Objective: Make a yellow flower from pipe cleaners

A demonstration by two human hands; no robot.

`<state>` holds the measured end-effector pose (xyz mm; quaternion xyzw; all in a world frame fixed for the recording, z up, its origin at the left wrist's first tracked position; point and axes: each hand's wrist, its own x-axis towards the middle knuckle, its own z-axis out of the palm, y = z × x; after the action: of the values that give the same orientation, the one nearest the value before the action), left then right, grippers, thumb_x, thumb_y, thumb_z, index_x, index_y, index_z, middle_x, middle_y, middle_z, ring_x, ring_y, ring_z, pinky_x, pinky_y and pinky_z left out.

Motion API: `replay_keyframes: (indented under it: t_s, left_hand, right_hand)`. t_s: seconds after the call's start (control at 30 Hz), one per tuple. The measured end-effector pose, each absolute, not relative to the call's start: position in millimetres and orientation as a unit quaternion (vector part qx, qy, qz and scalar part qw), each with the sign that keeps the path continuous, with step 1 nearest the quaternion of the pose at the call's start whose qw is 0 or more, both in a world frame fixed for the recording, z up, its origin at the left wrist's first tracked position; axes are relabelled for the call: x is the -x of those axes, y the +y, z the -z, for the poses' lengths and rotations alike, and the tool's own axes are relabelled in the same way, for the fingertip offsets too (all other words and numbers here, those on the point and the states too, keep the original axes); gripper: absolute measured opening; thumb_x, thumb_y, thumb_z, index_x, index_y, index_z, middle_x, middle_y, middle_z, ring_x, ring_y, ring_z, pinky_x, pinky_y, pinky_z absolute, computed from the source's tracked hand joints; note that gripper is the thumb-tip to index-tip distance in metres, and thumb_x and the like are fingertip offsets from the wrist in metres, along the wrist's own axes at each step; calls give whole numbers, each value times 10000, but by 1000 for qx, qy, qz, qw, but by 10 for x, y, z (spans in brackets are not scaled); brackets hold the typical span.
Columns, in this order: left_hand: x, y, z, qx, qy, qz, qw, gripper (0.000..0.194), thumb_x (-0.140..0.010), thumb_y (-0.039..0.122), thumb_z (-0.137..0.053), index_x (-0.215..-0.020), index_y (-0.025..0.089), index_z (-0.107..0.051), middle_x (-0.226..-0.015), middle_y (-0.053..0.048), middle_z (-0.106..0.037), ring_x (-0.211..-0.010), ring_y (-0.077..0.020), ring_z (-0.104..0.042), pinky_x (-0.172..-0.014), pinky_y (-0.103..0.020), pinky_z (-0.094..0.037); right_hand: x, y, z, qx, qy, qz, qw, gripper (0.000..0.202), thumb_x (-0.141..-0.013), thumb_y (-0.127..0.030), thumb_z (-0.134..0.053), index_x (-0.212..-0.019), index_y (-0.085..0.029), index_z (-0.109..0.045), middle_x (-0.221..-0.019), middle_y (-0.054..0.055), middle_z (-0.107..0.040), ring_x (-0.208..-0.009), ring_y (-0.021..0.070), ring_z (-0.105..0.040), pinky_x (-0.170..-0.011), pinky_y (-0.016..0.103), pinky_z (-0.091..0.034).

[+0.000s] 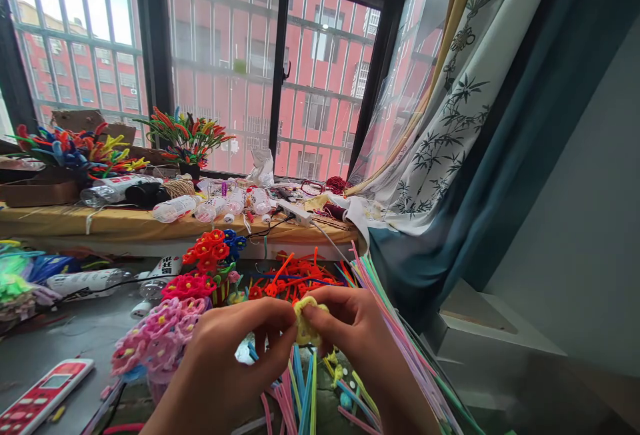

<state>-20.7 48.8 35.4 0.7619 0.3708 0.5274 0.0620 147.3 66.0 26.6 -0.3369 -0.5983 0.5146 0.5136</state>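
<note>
A small yellow fuzzy piece (306, 330), looped at its top, is held up between both hands over the table. My right hand (353, 328) grips it from the right, thumb pressed on its front. On its left side, my left hand (240, 345) is closed, with fingertips pinched at the edge of the piece. A tiny orange-red bit shows at those fingertips. Pink, blue and yellow fuzzy stems (303, 382) lie below the hands. Pink fuzzy flowers (167, 335) stand just left of my left hand.
Red flowers (207, 248) and a pile of orange-red stems (300, 275) are behind the hands. Long pastel stems (395, 328) lean at the right. A red-and-white remote (47, 392) lies at the left front. Plastic bottles (175, 208) line the windowsill (120, 222).
</note>
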Motion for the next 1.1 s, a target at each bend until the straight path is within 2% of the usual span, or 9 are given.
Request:
replay_keyframes:
  t_s: [0.17,0.27,0.33,0.47,0.63,0.73,0.9,1.0,1.1]
  left_hand:
    - [211,471,-350,-774,366,-516,28,151,-816,152,-589,-729,225,-688,-562,91,-640,-467,-44,-559,-524,-121,-426]
    - [239,490,-366,-760,400,-505,84,113,-834,237,-636,-737,244,-694,-580,101,-670,-507,-52,-597,-545,-119,-433]
    - [270,517,-377,-748,426,-491,133,155,-855,297,-626,-728,244,-696,-569,96,-669,-507,-64,-595,-541,-128,-438]
    - [297,559,-387,-736,435,-475,208,169,-848,337,-617,-754,226,-705,-570,68,-673,-487,-87,-572,-496,-153,-440]
    - [193,522,-398,-685,438,-491,311,209,-796,397,-681,-704,210,-692,-602,43,-657,-545,-98,-558,-509,-159,-442]
    - [154,502,-404,-649,442,-495,372,239,-770,412,-708,-675,197,-670,-565,49,-626,-504,-86,-534,-471,-155,-423]
    - [193,550,-406,-608,435,-517,417,256,-780,441,-713,-762,189,-668,-535,33,-663,-490,-111,-606,-450,-165,-447]
    - [204,576,-406,-609,420,-513,436,268,-765,449,-734,-765,188,-671,-574,3,-715,-527,-150,-679,-440,-179,-477]
    - [190,569,-401,-595,430,-534,419,235,-748,411,-756,-735,192,-673,-585,9,-721,-530,-146,-685,-442,-169,-476]
  right_hand:
    - [-1468,671,-240,337,-589,-527,511,348,-765,-478,-771,-752,-130,-768,-596,-15,-590,-477,71,-497,-449,176,-395]
    - [-1475,683,-233,337,-580,-521,527,362,-741,-495,-793,-769,-134,-772,-609,-5,-621,-494,81,-512,-459,180,-418]
    - [-1485,690,-237,339,-578,-514,535,359,-733,-490,-806,-778,-136,-774,-618,0,-640,-510,83,-514,-469,178,-426]
    - [-1503,685,-254,331,-584,-528,521,309,-703,-423,-854,-803,-140,-783,-674,9,-680,-571,87,-548,-510,165,-442]
    - [-1511,702,-252,314,-558,-559,528,335,-628,-364,-911,-856,-158,-778,-602,-37,-621,-511,69,-531,-484,157,-430]
    - [-1523,726,-234,313,-545,-552,548,369,-645,-365,-902,-924,-165,-767,-629,-36,-623,-537,77,-552,-506,163,-446]
    - [-1512,719,-224,305,-546,-534,570,457,-631,-319,-916,-1028,-181,-738,-703,-28,-646,-641,107,-602,-605,195,-490]
    - [-1476,706,-213,323,-553,-530,557,445,-614,-336,-923,-986,-170,-743,-779,18,-721,-699,154,-658,-662,243,-520]
    - [-1448,690,-208,337,-555,-523,552,387,-659,-390,-893,-935,-153,-760,-867,68,-770,-760,191,-691,-714,278,-533]
